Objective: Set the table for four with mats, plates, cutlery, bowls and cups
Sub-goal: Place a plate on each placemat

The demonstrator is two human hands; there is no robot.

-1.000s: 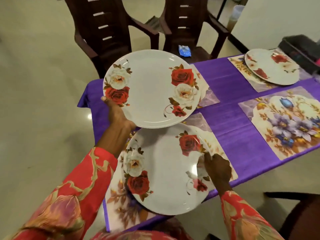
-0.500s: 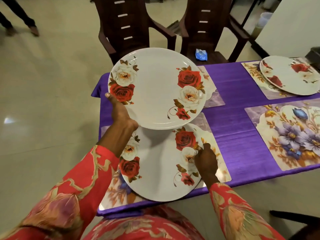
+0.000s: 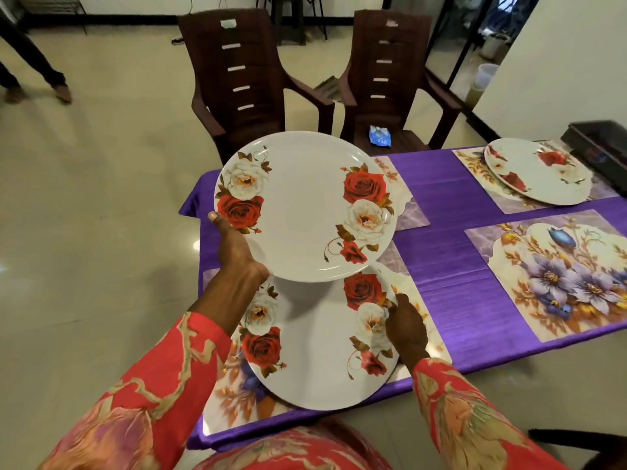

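Rose plate (image 3: pixel 305 205) gripped at its rim by left hand (image 3: pixel 234 247) fingers, second plate (image 3: pixel 319 351) on near mat (image 3: pixel 237 398) pinched by right hand (image 3: pixel 405 325) fingers

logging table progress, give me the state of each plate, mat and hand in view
left hand: holds raised plate at rim
right hand: fingers on near plate
near plate: lying on near mat
far plate: on its mat
right mat: bare
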